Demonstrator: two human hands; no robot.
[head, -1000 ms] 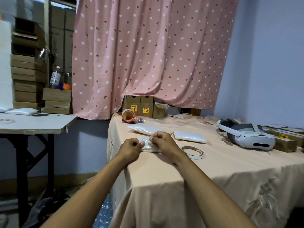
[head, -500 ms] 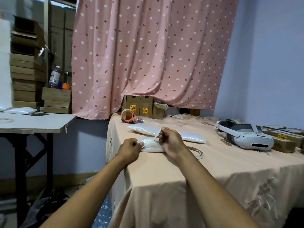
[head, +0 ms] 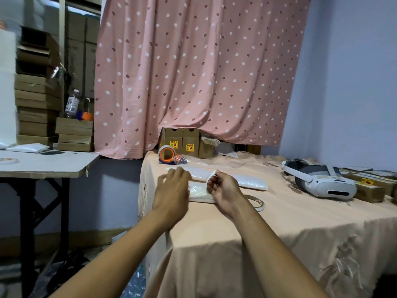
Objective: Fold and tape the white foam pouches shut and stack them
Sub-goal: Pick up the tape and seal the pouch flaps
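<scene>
- Pink spotty curtain (head: 193, 82) hangs behind a tabletop (head: 300, 222) with a peach cloth (head: 214, 265).
- One white foam pouch (head: 198, 193) lies flat near the tabletop's edge, between my hands.
- My left hand (head: 171, 190) is by the pouch, fingers loose, holding nothing I can see. It is blurry, so I cannot tell if it touches.
- My right hand (head: 223, 190) pinches a small white strip (head: 211, 175) just above the pouch.
- I think the pouch is light, soft and squashy. It may slide on the cloth, so I would hold it flat by its edges.
- I cannot tell if the strip is tape or peel-off paper. My hands hide the pouch's ends.
</scene>
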